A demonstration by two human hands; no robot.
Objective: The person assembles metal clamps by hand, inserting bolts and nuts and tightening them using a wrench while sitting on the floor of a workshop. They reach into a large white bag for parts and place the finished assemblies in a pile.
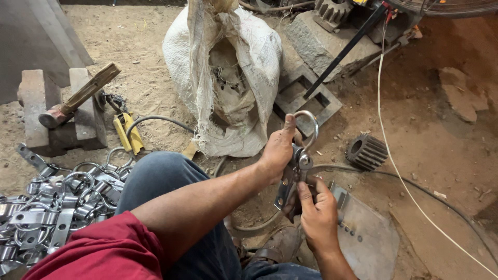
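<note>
Item in hand: metal latch piece (295, 168) — flat drilled strap with a round wire loop at its top, centre of the frame, held upright above the knee. Left hand (277, 150) closes around the upper strap, thumb raised along the loop. Right hand (317, 215) pinches the lower end, fingers curled shut on it.

Progress, as judged: a heap of like pieces (52, 205), bright and tangled, fills the lower left — seemingly finished stock; the woven sack (228, 78), upper centre, slumps open with more metal parts inside, so work appears to remain.

Surroundings: hammer (78, 98) with worn wooden handle resting on stone blocks (36, 103), upper left; dark ridged gear (366, 152), right of centre; dull steel plate (371, 241) with small holes, lower right; packed sandy earth floor (441, 155).
</note>
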